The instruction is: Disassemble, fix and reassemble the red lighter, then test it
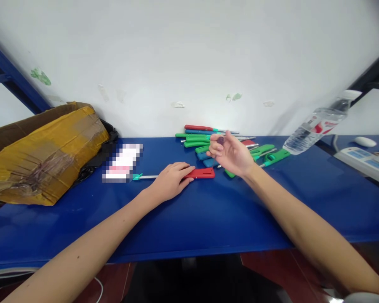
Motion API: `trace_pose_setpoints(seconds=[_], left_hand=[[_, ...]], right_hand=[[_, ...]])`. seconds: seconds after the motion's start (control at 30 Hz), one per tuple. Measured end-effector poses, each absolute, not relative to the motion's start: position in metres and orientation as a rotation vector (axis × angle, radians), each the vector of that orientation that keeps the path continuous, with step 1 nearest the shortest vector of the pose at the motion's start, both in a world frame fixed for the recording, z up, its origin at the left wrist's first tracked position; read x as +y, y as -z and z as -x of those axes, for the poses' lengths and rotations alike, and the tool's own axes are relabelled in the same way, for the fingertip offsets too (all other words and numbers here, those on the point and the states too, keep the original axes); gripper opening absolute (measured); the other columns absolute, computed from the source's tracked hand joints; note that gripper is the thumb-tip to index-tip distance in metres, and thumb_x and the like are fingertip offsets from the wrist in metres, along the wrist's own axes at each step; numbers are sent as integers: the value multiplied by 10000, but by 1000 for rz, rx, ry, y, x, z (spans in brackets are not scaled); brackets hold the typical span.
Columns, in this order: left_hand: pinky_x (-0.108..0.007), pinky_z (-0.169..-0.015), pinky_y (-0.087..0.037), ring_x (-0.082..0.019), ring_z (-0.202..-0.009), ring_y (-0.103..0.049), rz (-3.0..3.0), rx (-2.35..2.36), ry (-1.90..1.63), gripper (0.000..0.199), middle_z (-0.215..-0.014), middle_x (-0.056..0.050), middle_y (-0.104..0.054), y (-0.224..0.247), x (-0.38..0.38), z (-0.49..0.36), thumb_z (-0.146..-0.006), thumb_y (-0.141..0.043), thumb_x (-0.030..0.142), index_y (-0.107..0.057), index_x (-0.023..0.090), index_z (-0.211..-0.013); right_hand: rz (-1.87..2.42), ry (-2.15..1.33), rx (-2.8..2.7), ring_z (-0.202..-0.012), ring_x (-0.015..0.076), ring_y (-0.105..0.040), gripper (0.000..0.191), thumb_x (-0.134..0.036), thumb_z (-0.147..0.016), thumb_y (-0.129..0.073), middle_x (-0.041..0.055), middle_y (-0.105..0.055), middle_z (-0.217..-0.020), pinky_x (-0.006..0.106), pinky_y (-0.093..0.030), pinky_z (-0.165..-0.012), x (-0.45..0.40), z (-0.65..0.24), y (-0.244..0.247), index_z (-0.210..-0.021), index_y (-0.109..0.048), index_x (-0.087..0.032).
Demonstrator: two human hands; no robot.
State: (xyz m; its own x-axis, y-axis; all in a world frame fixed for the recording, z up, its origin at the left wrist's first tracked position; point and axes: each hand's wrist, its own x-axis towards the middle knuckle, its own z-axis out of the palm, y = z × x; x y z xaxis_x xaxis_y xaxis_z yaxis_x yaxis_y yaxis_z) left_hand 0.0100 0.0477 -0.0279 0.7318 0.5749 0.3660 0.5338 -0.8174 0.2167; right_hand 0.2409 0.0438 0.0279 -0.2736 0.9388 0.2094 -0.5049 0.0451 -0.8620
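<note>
My left hand [172,181] lies over a red long-necked lighter [205,173] on the blue table, thumb on the near side and fingers across its handle. The lighter's metal stem points left, with a teal piece at its end. Raised just above the table, my right hand [232,153] is turned palm up, its fingers curled around a small dark purple thing [220,140] whose kind I cannot make out. Behind and beneath this hand lies a loose pile of long-necked lighters, among them a green lighter [197,138] and another red lighter [198,127]; the hand hides part of the pile.
A cardboard box [50,155] wrapped in yellow tape stands at the left on black plastic. A blurred-out sheet [123,163] lies beside it. To the right are a tilted water bottle [317,126], a power strip [363,162] and a white mouse [365,142]. A white wall [189,63] rises behind.
</note>
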Motion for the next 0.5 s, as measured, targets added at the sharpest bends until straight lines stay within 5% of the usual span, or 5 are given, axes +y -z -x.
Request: trace_pose_setpoints(seconds=[0.33, 0.5], left_hand=[[-459, -1036, -474, -292, -1213, -576, -2818, 848, -653, 380, -1287, -162, -629, 28, 49, -11, -988, -513, 273, -595, 112, -1322], [-464, -1023, -479, -293, -1202, -578, -2792, 846, -657, 379, -1283, -164, -629, 27, 49, -11, -986, -519, 283, -598, 116, -1316]], right_hand=[[718, -1151, -1408, -848, 195, -698, 301, -503, -758, -784, 30, -733, -828, 345, -545, -845, 48, -251, -23, -816, -732, -212], [752, -1074, -1342, -860, 208, -716, 397, -513, -691, -832, 26, -754, -841, 384, -558, -853, 47, -243, -26, -752, -567, -223]])
